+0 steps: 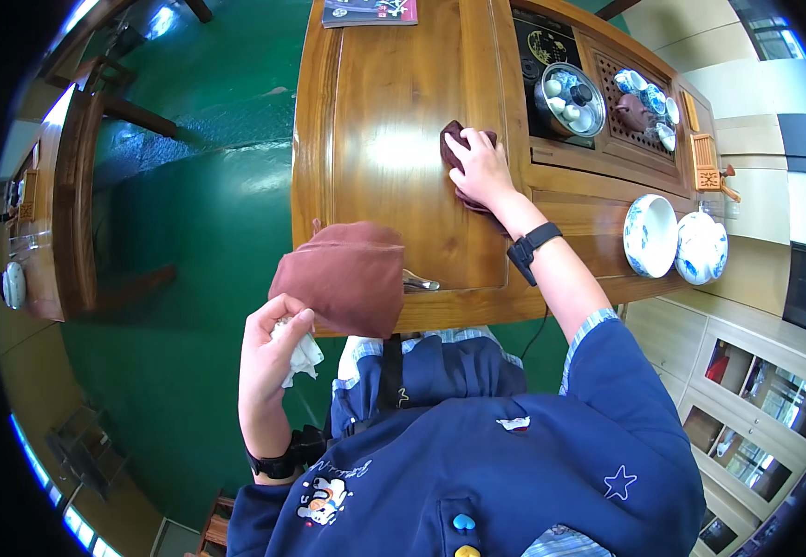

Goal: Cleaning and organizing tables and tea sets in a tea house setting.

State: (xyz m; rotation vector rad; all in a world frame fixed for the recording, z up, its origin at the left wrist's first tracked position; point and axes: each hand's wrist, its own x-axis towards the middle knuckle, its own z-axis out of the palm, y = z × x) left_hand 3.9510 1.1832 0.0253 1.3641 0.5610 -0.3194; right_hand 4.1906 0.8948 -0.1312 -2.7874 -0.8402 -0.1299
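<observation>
My right hand (481, 167) presses a bunched dark brown cloth (453, 145) onto the polished wooden tabletop (410, 90). At the table's near left corner, my left hand (279, 334) pinches the lower edge of a reddish-brown fabric piece (347, 278), perhaps a cap or pouch, and also holds a crumpled white tissue (303, 358). The fabric covers part of the table edge. Beside it, a shiny metal object (420, 281) lies partly hidden on the wood.
A glass-lidded pot (570, 101) of white cups stands beside a tea tray (654, 139) with a brown teapot (631, 113) and blue-and-white cups. Blue-and-white bowls (651, 237) sit at the right edge. A magazine (369, 12) lies at the far end. Another wooden table (72, 209) is at left.
</observation>
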